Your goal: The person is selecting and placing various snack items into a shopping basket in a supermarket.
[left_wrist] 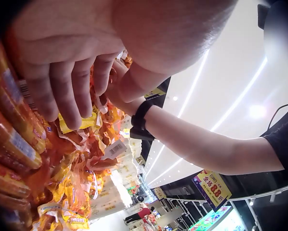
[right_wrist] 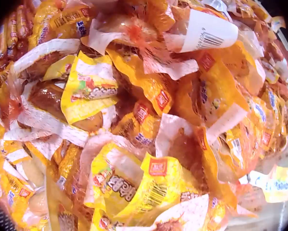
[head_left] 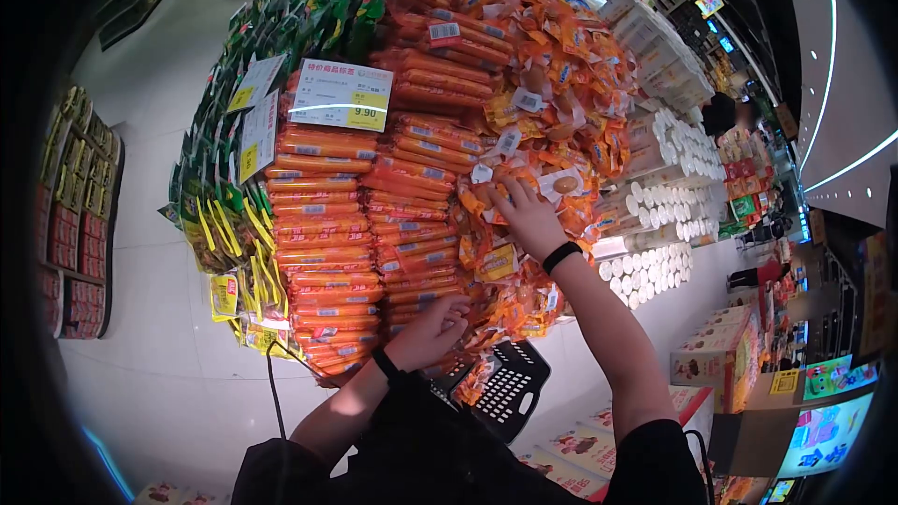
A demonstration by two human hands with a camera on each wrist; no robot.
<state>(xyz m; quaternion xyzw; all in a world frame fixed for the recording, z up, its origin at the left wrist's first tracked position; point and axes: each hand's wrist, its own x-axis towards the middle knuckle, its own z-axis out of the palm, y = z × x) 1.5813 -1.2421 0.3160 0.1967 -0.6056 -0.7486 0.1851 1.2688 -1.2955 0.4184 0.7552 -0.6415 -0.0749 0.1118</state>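
Observation:
In the head view, my right hand reaches onto a heap of orange and yellow snack packets, its fingers spread against them. In the right wrist view, packets with a brown snack showing through and yellow printed wrappers lie close below, in red netting; the hand itself is outside that view. My left hand hangs nearer my body, fingers loosely bent and holding nothing, in front of stacked orange sausage packs. In the left wrist view, the left fingers overlap the heap.
A black basket with some orange packets inside stands below the heap. Price cards stick up from the display. Green bags line its left side, white cylindrical packages its right. Cartons stand at the lower right.

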